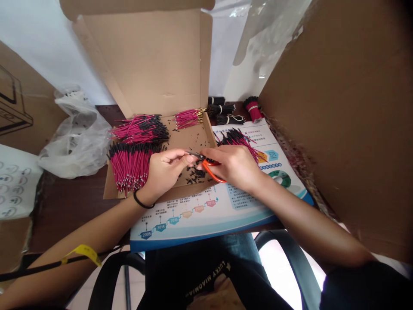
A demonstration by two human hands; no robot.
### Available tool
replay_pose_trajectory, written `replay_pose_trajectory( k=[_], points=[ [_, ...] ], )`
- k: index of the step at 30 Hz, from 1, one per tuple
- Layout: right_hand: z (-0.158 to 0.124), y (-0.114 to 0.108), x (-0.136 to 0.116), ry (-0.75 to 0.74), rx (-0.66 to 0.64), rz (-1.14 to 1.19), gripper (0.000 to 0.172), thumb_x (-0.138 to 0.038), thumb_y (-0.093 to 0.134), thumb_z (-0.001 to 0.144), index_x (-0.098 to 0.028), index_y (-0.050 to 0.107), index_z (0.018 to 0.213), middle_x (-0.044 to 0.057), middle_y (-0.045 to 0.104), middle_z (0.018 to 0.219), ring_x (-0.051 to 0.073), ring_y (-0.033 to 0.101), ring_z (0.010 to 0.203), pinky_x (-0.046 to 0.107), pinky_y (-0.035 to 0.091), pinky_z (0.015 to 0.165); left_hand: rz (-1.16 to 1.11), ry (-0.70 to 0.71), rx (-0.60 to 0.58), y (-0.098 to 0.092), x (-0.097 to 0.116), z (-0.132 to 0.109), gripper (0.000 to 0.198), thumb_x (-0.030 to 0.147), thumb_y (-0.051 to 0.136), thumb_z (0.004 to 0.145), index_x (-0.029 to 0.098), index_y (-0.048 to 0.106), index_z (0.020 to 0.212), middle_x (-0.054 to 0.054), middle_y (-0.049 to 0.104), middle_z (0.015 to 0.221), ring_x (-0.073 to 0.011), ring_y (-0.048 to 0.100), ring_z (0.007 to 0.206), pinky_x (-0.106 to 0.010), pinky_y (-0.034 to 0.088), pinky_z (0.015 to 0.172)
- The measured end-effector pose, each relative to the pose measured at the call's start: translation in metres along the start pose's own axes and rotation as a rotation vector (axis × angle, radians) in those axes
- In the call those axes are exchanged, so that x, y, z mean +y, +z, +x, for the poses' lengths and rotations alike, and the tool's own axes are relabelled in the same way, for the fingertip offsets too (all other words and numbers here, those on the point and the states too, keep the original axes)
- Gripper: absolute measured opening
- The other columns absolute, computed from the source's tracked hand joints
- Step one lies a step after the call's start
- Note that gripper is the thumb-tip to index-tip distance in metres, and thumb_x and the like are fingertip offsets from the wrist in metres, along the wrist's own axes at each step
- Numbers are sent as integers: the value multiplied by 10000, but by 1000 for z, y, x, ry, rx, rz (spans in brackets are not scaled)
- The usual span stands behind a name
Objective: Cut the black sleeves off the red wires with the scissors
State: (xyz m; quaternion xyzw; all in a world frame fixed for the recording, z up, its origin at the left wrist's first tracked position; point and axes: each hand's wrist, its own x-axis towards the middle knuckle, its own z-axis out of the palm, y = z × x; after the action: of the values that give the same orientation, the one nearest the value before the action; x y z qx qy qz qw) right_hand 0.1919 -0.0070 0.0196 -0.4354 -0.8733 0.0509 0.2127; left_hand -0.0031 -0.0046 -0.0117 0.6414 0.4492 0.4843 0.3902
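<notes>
My right hand (235,165) is closed around a pair of small scissors (213,172) with orange handles and dark blades. The blades point left, over the open cardboard box (174,189). My left hand (169,168) is closed in a pinch at the blade tips; what its fingers hold is too small to make out. Beside my left hand, a dense pile of magenta wires (129,168) with black ends lies in the box. Short black scraps (195,174) are scattered on the box floor below the scissors. Just beyond my right hand is a loose pile of magenta-and-black wires (237,140).
Another wire heap (142,128) and a smaller bundle (189,118) lie at the box's back. Black tied bundles (222,110) and an upright magenta bundle (253,110) stand behind. A plastic bag (77,137) is left; a tall cardboard wall (348,129) rises right. A printed sheet (200,224) covers the table.
</notes>
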Motion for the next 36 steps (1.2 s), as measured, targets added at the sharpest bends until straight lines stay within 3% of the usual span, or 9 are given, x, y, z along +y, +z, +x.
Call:
replay_pose_trajectory(
  k=[7, 21, 27, 36],
  points=[
    [0, 1, -3, 63, 140, 40, 349, -463, 517, 879, -167, 699, 921, 27, 664, 696, 117, 549, 596, 256, 335, 543, -135, 23, 36, 2, -6, 3, 173, 326, 683, 801, 162, 720, 840, -50, 737, 772, -120, 671, 652, -249, 557, 643],
    [0, 3, -2, 16, 106, 27, 390, -508, 501, 887, -181, 712, 911, 49, 692, 736, 140, 584, 640, 262, 337, 548, -60, 88, 57, 1, -2, 3, 133, 291, 687, 801, 163, 723, 786, -19, 722, 691, -92, 662, 609, -200, 532, 598],
    [0, 2, 0, -20, 77, -36, 402, -496, 456, 916, -182, 706, 931, 38, 633, 659, 132, 542, 592, 269, 294, 517, -25, 80, 29, 0, -3, 2, 149, 307, 669, 819, 176, 735, 796, -1, 691, 626, -81, 627, 570, -198, 504, 572],
    [-2, 7, 4, -34, 93, -51, 343, -442, 477, 915, -185, 704, 917, 30, 651, 658, 128, 554, 572, 264, 304, 512, -40, 48, 5, 0, -3, 2, 178, 325, 662, 821, 168, 720, 762, -23, 715, 681, -90, 639, 593, -210, 516, 589]
  ],
)
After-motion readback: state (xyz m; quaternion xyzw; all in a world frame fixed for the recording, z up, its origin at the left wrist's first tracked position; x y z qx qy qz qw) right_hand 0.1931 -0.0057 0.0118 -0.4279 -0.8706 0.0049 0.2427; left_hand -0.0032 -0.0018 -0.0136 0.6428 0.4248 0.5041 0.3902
